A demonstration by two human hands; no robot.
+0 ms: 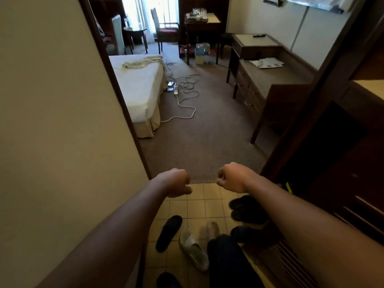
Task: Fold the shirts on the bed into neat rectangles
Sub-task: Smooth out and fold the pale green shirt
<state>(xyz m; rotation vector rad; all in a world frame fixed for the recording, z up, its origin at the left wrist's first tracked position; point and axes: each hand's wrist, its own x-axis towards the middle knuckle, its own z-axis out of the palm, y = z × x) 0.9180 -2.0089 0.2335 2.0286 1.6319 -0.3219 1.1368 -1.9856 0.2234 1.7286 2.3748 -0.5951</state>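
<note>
Shirts are seen as a pale crumpled heap on the far end of the bed, well apart from both hands. The left hand and the right hand are held out low in a doorway, side by side with a gap between them; each grip is loosely curled with knuckles forward, and nothing is held. Below them, tiled floor meets brown carpet. Dark slippers and a pale shoe are scattered on the tiles. Cables are strewn on the carpet just beside the bed, a wooden worktop stands at the right wall, and chairs are seen by the window
</note>
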